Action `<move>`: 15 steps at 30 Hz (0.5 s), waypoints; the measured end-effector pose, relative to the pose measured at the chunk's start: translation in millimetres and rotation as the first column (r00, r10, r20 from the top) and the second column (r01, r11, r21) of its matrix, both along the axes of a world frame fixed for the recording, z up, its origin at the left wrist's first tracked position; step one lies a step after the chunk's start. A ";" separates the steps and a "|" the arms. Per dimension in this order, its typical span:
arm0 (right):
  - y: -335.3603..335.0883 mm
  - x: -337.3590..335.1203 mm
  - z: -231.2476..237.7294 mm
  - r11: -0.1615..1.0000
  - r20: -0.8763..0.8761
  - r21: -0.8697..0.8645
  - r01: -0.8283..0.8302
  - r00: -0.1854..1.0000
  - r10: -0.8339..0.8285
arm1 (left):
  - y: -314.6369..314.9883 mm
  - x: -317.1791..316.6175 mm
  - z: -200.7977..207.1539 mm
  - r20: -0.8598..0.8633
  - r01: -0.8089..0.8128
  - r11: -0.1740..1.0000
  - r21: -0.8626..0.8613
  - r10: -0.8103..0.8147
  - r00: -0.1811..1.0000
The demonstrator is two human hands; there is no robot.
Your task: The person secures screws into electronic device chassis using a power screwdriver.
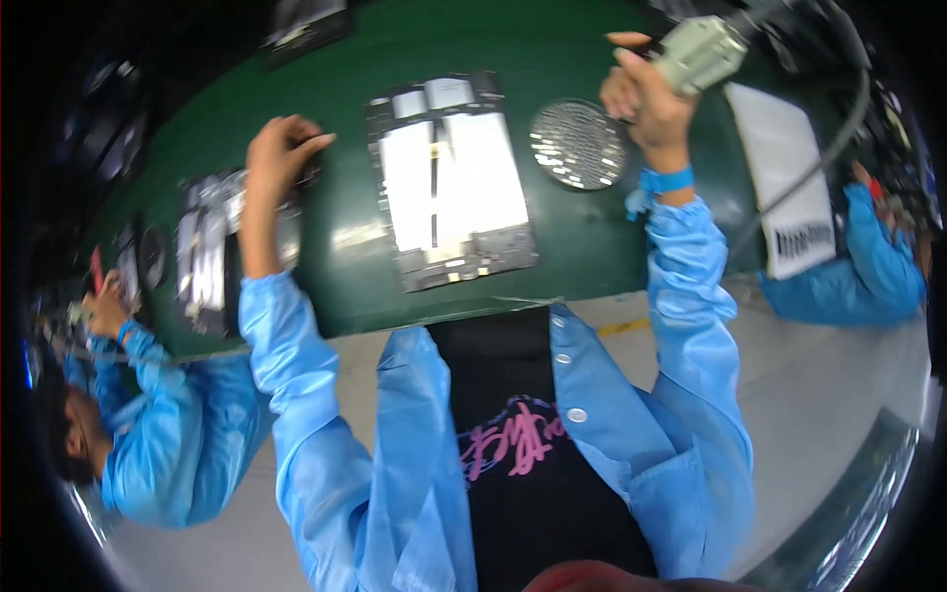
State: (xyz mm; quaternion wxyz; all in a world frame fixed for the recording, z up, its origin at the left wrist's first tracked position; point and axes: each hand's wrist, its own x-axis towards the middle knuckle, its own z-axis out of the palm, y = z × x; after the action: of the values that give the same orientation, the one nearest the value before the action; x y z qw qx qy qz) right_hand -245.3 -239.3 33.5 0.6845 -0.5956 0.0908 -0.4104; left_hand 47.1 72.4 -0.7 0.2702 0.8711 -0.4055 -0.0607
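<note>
An opened tablet-like device (459,183), with long white panels and dark circuit boards, lies flat on the green table (350,281) before me. To its left, my left hand (281,153) is raised, fingers curled and thumb close to the index finger; whether something small is between them I cannot make out. My right hand (646,104), wearing a blue wrist strap (666,182), is closed around a pale grey-green electric screwdriver (702,54) at the upper right; its tip is not visible. Just left of that hand sits a round metal dish (578,145) with a glittering, pitted surface.
A second opened device (205,252) lies left, partly behind my left forearm. A grey cable (853,128) curves down past a white sheet (784,178) on the right. Co-workers in blue sleeves (178,424) sit on both sides. Another dark device (304,28) lies at the far edge.
</note>
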 end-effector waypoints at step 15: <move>27.2 -12.9 -9.0 0.990 -0.025 -0.022 -0.143 0.990 0.142 | 5.3 -10.1 -7.4 0.233 -0.222 0.930 -0.294 0.295 0.927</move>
State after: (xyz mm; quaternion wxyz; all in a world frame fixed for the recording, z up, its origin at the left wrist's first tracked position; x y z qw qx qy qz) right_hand -258.2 -212.1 24.5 0.7040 -0.6133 0.0512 -0.3545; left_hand 37.0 77.7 -8.1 0.3303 0.8737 -0.3237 0.1508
